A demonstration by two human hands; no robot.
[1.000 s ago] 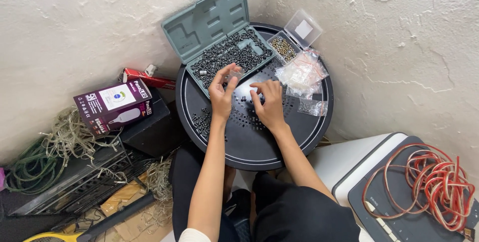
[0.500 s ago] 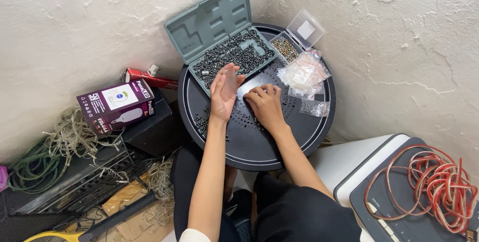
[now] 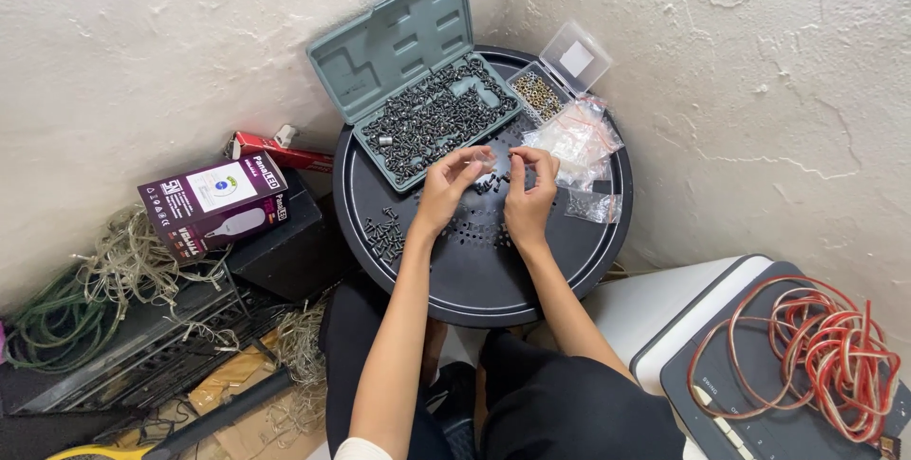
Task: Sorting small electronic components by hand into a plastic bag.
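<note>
Holding both hands raised over the round black worktop (image 3: 474, 280), you have your left hand (image 3: 448, 190) and right hand (image 3: 529, 196) close together, fingertips pinched; what they grip is too small to tell. Just behind them lies the open grey-green case (image 3: 399, 43), its tray full of dark screws (image 3: 432, 114). 1 small heap of loose screws (image 3: 384, 232) sits beside your left wrist. Clear plastic bags (image 3: 574, 138) and 1 open clear box (image 3: 574, 57) lie beside your right hand.
</note>
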